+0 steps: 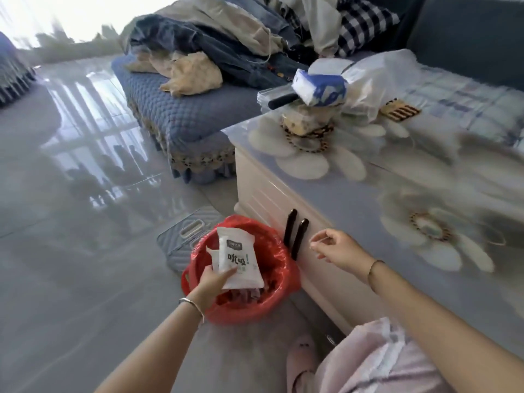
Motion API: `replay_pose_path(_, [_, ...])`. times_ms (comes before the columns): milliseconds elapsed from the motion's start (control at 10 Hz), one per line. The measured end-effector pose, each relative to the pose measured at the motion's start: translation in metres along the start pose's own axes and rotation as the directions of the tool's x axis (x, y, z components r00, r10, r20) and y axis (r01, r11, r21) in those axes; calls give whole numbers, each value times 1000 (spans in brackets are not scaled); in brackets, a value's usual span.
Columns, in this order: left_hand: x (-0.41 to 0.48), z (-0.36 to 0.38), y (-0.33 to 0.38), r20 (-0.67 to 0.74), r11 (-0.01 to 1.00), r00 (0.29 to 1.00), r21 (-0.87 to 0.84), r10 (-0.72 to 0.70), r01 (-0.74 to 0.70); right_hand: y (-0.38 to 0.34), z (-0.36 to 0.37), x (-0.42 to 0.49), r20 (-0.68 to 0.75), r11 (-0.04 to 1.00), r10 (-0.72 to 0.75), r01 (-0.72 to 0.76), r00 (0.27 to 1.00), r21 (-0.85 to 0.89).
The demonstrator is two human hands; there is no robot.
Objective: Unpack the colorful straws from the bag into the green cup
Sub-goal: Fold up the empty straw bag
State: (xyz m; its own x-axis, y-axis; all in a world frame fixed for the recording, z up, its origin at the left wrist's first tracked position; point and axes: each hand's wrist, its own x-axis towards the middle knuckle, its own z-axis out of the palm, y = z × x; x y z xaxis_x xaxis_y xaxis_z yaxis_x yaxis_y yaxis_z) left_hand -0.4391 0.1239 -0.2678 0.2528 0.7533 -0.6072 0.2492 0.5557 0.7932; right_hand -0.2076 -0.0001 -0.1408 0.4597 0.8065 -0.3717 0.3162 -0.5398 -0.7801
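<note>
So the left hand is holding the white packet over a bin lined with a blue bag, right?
Not quite. The head view shows the bin lined with a red bag, not blue. The rest holds: the left hand is holding the white packet over it.

The left hand (211, 282) covers the lower corner of the white packet (241, 258). The packet hides much of what lies in the red-lined bin (255, 307). The table's (397, 211) far right is blurred, and both forearms run off the bottom edge.

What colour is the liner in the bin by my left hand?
Red. The bin liner shows clearly in the head view.
</note>
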Motion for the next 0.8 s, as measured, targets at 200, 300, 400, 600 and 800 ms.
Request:
replay_pose_path(200, [28,14,-27,-83,994,991,28,-101,104,42,39,13,139,991,104,-91,985,-96])
replay_pose_path(300, [34,13,-35,-113,986,989,124,-97,111,60,46,13,204,982,149,-121,967,-144])
replay_pose_path(400, [31,15,-35,-190,969,979,220,-71,113,70,43,11,230,973,177,-135,957,-188])
replay_pose_path(600, [19,30,-20,-309,941,945,338,104,7,68,30,2,165,980,171,-150,971,-133])
replay_pose_path(800, [5,46,2,-292,916,935,394,200,-73,58,16,-11,138,996,81,-75,987,-48])
